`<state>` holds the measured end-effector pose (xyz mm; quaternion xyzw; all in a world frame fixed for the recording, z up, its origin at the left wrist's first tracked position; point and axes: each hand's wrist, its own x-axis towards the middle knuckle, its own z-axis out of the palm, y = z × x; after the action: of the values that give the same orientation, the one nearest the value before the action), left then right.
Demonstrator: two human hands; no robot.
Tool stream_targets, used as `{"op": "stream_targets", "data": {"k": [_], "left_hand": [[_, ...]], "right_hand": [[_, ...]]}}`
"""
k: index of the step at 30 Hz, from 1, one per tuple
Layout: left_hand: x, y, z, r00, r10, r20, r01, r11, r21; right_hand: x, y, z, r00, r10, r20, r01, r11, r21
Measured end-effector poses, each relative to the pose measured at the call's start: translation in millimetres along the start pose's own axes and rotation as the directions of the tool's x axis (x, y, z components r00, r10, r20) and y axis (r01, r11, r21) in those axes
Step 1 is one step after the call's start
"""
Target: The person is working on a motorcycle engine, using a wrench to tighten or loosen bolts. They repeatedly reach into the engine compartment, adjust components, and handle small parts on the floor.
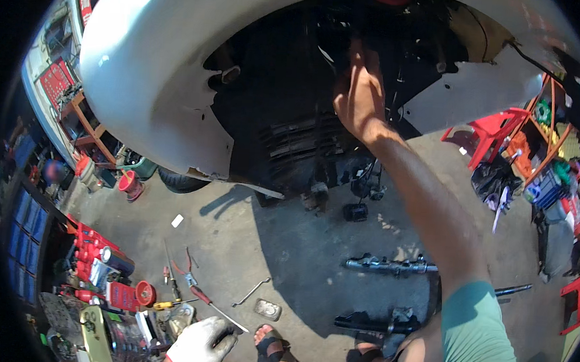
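Observation:
My bare right hand (362, 100) reaches up into the dark cavity of a white car body panel (136, 85). Its fingers are stretched out, their tips lost in shadow, so what they touch is hidden. My left hand (201, 345), in a white work glove with greyish fingertips, hangs low near my body. Its fingers are curled, and I cannot make out anything in them. On the ground just beyond it lie a screwdriver (211, 302) with a red handle, red-handled pliers (185, 271), a bent wrench (253, 291) and a small metal dish (267, 309).
Long dark metal parts (391, 263) lie on the concrete by my feet, with another bar assembly (374, 324) nearer. Red containers and bottles (93, 255) crowd the left. Right of the car stand a red plastic stool (495, 130) and a cluttered shelf rack (548, 140).

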<state>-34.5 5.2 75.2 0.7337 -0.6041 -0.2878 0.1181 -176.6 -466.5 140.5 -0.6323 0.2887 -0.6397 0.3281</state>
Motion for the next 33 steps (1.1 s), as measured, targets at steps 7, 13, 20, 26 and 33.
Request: {"op": "stream_targets", "data": {"k": [7, 13, 20, 26, 33], "left_hand": [[-1.2, 0.3, -1.5, 0.984, 0.171, -0.055, -0.175, 0.981, -0.077], [-3.9, -12.2, 10.7, 0.957, 0.258, -0.130, -0.263, 0.965, -0.020], [-1.1, 5.3, -5.4, 0.943, 0.328, -0.056, -0.325, 0.944, 0.063], [-5.9, 4.0, -8.9, 0.954, 0.299, -0.009, -0.297, 0.950, 0.093], [-4.2, 4.0, -10.7, 0.960, 0.278, 0.005, -0.278, 0.959, 0.058]], "right_hand": [[-43.4, 11.7, -11.2, 0.971, 0.224, 0.084, -0.239, 0.890, 0.389], [-63.7, 45.0, -29.8, 0.973, 0.102, 0.205, -0.144, 0.969, 0.203], [-80.3, 51.7, -43.1, 0.941, -0.162, 0.296, 0.211, 0.967, -0.142], [-90.2, 50.4, -36.7, 0.952, -0.068, 0.298, 0.113, 0.984, -0.136], [-100.5, 44.5, -38.4, 0.942, -0.074, 0.327, 0.125, 0.982, -0.139]]}}
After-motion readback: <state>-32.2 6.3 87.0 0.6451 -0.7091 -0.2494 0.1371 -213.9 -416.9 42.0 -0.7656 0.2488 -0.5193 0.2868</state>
